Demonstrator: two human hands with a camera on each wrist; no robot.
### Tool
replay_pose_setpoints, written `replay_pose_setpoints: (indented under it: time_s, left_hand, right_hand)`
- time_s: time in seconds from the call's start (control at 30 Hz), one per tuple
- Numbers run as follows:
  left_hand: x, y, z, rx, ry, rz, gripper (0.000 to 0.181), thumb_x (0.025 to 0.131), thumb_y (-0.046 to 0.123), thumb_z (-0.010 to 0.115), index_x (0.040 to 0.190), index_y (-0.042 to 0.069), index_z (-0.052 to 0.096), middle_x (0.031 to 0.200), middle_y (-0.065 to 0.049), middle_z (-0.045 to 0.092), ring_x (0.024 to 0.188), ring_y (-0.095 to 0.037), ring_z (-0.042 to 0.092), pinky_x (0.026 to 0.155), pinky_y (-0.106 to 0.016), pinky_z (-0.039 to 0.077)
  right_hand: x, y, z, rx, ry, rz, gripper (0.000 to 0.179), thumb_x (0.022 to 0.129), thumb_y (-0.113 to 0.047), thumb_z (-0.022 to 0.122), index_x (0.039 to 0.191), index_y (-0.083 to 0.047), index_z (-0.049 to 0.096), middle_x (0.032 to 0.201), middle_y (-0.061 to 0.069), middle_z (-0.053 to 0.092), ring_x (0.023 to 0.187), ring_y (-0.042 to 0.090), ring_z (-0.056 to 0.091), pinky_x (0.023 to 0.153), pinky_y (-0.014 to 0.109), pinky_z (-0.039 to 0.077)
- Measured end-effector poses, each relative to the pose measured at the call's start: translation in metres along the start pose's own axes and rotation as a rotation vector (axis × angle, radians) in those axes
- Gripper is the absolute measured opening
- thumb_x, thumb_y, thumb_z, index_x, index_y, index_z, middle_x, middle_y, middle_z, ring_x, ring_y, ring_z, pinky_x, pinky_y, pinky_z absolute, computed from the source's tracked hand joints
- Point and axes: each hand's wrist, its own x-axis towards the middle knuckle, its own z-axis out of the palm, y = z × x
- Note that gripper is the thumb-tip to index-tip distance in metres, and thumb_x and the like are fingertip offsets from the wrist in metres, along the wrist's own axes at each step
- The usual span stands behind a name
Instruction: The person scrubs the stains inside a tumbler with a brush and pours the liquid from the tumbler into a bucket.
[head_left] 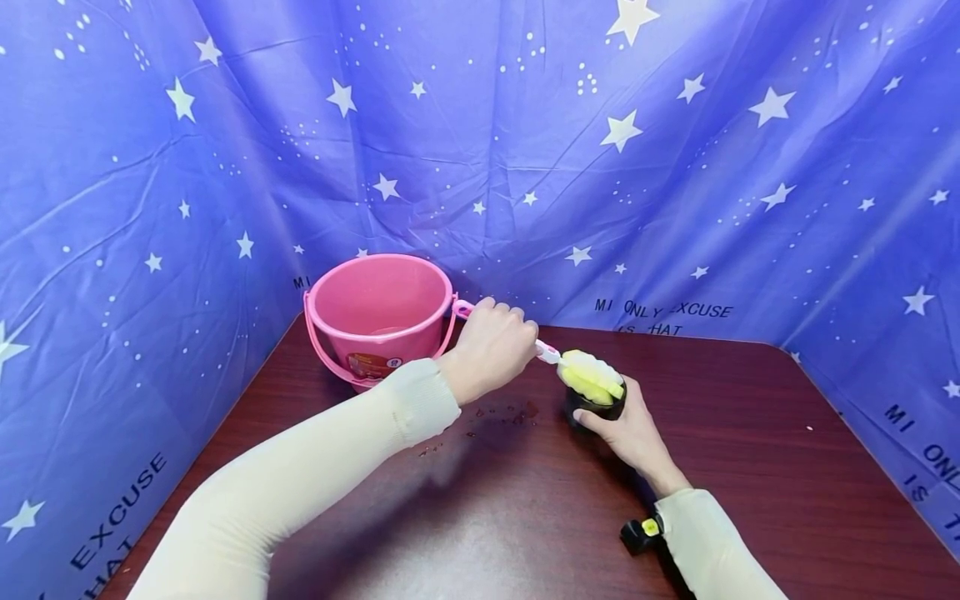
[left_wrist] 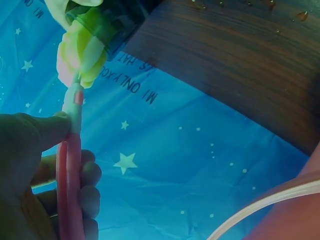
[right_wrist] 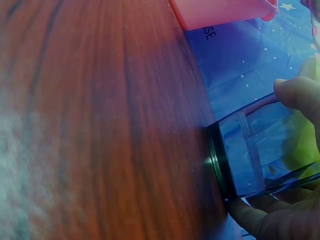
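Observation:
My left hand (head_left: 495, 346) grips the pink-and-white handle (left_wrist: 74, 150) of a sponge cup brush, its thumb laid along the shaft. The brush's yellow and white sponge head (head_left: 588, 375) is partly inside a dark see-through cup (head_left: 592, 412). Through the cup wall (right_wrist: 245, 145) the yellow sponge shows near the mouth in the right wrist view. My right hand (head_left: 637, 429) holds the cup from its right side, thumb in front and fingers around the far side. The cup stands about upright, with its black base (right_wrist: 220, 162) close to the tabletop.
A pink bucket (head_left: 378, 333) with its handle lowered stands at the back left, beside my left hand. Water drops (head_left: 517, 412) lie on the dark wooden table (head_left: 465, 517). A small black device (head_left: 640, 535) is by my right wrist. Blue starred cloth (head_left: 487, 150) surrounds the table.

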Motion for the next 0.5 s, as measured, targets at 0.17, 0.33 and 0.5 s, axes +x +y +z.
replay_pose_setpoints:
  time_s: [0.17, 0.33, 0.5]
  left_hand:
    - [-0.007, 0.000, 0.004, -0.015, -0.014, -0.008, 0.030, 0.092, 0.043, 0.058, 0.084, 0.016, 0.070, 0.075, -0.002, 0.063, 0.069, -0.021, 0.060, 0.061, -0.035, 0.043]
    - [-0.012, -0.001, 0.010, -0.029, -0.003, -0.016, 0.029, 0.093, 0.042, 0.058, 0.086, 0.016, 0.070, 0.076, -0.002, 0.063, 0.069, -0.022, 0.061, 0.059, -0.035, 0.044]
    - [-0.016, -0.001, 0.015, -0.040, 0.037, -0.020, 0.028, 0.092, 0.041, 0.059, 0.084, 0.016, 0.069, 0.074, -0.002, 0.063, 0.069, -0.022, 0.061, 0.059, -0.035, 0.043]
  right_hand:
    - [-0.001, -0.001, 0.000, 0.002, 0.004, -0.009, 0.092, 0.075, -0.026, 0.083, 0.142, -0.001, 0.025, 0.136, 0.019, 0.041, 0.121, 0.029, 0.042, 0.103, 0.045, 0.028]
    - [-0.001, -0.001, 0.001, 0.007, 0.004, -0.018, 0.095, 0.074, -0.026, 0.083, 0.145, -0.004, 0.023, 0.139, 0.018, 0.040, 0.123, 0.028, 0.041, 0.104, 0.045, 0.027]
    - [-0.001, -0.001, 0.000, 0.007, 0.004, -0.023, 0.095, 0.074, -0.025, 0.083, 0.145, -0.004, 0.023, 0.140, 0.018, 0.038, 0.124, 0.028, 0.040, 0.104, 0.046, 0.026]
